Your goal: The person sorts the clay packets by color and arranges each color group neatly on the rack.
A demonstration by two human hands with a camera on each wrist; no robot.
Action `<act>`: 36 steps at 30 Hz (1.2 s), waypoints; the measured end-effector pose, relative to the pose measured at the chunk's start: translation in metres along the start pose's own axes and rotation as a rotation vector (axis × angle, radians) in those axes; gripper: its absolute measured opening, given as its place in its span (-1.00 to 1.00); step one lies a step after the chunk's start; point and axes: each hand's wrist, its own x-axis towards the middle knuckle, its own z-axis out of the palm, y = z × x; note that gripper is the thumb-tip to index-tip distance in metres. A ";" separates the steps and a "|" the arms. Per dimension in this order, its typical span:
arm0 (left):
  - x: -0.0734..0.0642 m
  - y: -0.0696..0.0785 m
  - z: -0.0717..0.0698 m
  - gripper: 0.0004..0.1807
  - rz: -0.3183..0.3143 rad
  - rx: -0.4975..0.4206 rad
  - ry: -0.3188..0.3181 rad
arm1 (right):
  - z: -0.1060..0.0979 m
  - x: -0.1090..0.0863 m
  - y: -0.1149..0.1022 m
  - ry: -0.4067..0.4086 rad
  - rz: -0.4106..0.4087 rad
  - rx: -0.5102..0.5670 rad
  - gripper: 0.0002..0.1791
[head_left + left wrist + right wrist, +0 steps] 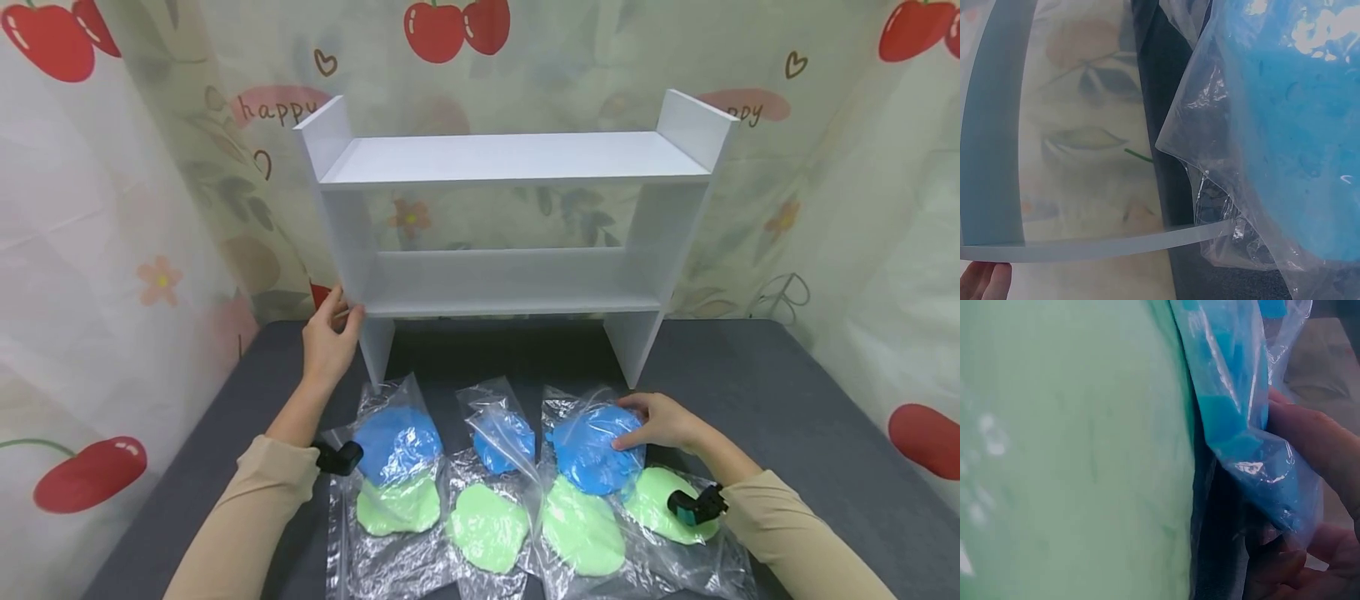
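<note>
A white two-tier shelf (495,158) stands at the back of the dark table. My left hand (330,342) touches the outer edge of its left side panel, fingertips (994,281) against the board in the left wrist view. Clear plastic bags with flat blue, dough-like lumps lie in a row before the shelf. At the right end of that row, my right hand (663,421) pinches the edge of a bag with a blue lump (592,454) between thumb and fingers. The left blue bag (397,442) and a smaller middle one (504,442) lie beside it.
Several clear bags with pale green lumps (487,525) lie nearer me, partly overlapped by the blue ones. Patterned cloth (525,75) hangs behind and at both sides of the table (720,358). A black wrist camera (337,458) sits on my left wrist.
</note>
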 end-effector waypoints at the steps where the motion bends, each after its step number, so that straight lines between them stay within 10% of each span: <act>1: 0.000 0.000 0.000 -0.44 0.002 0.005 0.003 | 0.000 0.000 0.000 0.000 0.010 -0.002 -0.07; 36: -0.002 0.001 0.002 -0.48 0.023 0.008 0.020 | -0.021 -0.012 -0.026 0.017 -0.175 0.202 -0.34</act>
